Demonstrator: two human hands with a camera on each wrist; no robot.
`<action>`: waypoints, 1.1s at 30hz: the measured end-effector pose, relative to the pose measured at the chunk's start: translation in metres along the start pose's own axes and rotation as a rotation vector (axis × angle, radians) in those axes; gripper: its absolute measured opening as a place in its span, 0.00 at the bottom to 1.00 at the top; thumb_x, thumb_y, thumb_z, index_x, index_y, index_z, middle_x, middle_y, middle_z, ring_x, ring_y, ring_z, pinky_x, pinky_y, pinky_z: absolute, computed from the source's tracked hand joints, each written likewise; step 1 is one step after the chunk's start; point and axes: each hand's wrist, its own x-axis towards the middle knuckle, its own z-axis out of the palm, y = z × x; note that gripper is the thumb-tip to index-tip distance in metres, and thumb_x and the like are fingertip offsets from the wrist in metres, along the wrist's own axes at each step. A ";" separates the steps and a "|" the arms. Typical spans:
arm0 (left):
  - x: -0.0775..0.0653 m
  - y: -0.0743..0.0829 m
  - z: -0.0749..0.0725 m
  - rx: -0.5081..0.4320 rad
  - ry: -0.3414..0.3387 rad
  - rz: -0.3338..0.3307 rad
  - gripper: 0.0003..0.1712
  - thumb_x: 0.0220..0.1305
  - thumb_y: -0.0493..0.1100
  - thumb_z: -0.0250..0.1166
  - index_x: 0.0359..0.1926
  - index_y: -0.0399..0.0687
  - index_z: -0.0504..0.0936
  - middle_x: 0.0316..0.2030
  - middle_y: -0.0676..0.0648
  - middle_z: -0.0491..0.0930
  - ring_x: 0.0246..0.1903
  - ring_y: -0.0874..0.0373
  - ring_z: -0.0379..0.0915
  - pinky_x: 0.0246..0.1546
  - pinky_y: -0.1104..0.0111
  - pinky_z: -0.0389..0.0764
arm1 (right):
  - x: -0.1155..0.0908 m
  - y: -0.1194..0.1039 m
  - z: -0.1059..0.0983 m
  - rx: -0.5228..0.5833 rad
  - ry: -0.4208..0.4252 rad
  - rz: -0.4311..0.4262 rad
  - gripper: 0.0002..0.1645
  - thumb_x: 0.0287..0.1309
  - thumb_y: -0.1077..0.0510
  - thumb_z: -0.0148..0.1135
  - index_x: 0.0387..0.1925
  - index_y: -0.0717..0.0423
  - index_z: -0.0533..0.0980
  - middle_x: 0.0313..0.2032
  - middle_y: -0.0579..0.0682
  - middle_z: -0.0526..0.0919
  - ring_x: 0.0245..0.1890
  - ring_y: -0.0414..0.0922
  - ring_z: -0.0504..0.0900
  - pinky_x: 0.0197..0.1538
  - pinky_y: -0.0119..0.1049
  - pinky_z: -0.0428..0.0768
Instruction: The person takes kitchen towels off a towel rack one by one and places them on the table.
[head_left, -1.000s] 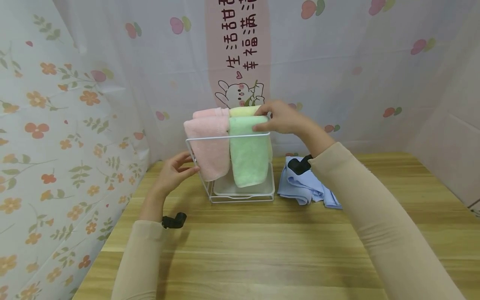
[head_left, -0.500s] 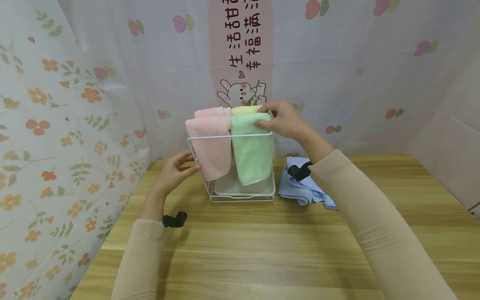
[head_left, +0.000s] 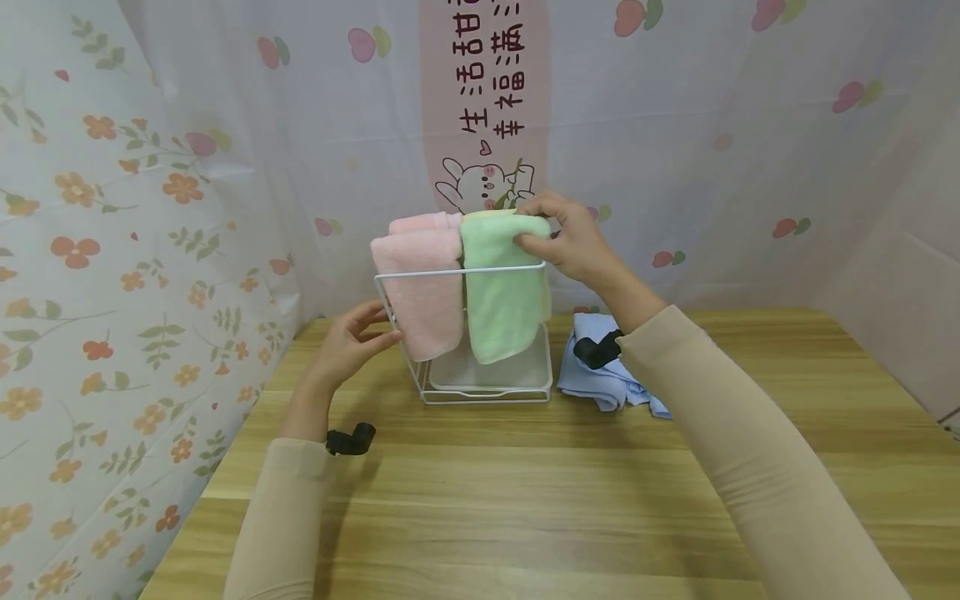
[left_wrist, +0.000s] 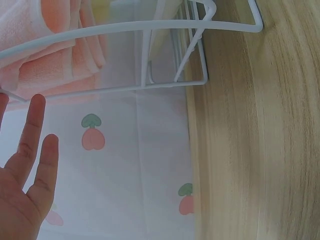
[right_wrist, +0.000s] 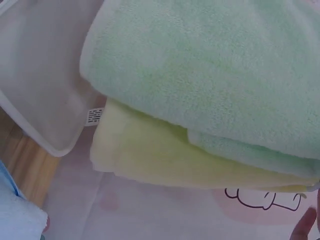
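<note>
A white wire towel rack [head_left: 486, 402] stands on the table with folded towels draped over its rails. My left hand [head_left: 341, 346] holds the rack's left upright, thumb in front and fingers behind; in the left wrist view, two fingers of that hand [left_wrist: 30, 170] stretch out beside the wire. At the top right, my right hand [head_left: 572, 237] pinches the upper fold of a green towel [head_left: 504, 308]. The pink towel [head_left: 422, 312] hangs to its left. Behind the green one, a yellow towel [right_wrist: 145, 155] hangs lower down in the right wrist view.
A pale tray [head_left: 450, 379] lies in the rack's base. To the rack's right, a crumpled light blue cloth [head_left: 596, 383] lies on the wooden table [head_left: 510, 500]. A patterned curtain [head_left: 300, 125] stands behind, and a floral one [head_left: 135, 250] lines the left side.
My right hand has shifted the green towel's top slightly up and toward the back; its lower edge hangs higher and covers more of the yellow towel. The left hand stays on the rack.
</note>
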 end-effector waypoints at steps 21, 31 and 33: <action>0.000 0.003 -0.001 0.010 0.005 0.040 0.28 0.64 0.35 0.67 0.64 0.41 0.73 0.54 0.66 0.77 0.62 0.50 0.69 0.55 0.73 0.79 | 0.002 -0.011 0.003 0.208 0.144 -0.093 0.10 0.56 0.67 0.65 0.42 0.66 0.79 0.34 0.41 0.80 0.36 0.38 0.75 0.38 0.26 0.79; 0.000 0.000 -0.001 0.018 0.001 0.024 0.28 0.64 0.36 0.68 0.65 0.43 0.73 0.60 0.53 0.76 0.61 0.56 0.70 0.57 0.69 0.80 | -0.001 -0.016 0.001 0.290 0.223 -0.072 0.07 0.56 0.67 0.66 0.38 0.61 0.79 0.32 0.42 0.79 0.34 0.39 0.73 0.35 0.26 0.78; 0.001 -0.001 0.000 0.019 0.001 0.022 0.28 0.64 0.36 0.68 0.65 0.43 0.73 0.62 0.50 0.76 0.61 0.58 0.70 0.58 0.68 0.80 | -0.001 -0.016 0.001 0.313 0.242 -0.078 0.06 0.56 0.66 0.66 0.37 0.59 0.79 0.32 0.42 0.80 0.34 0.39 0.74 0.35 0.25 0.79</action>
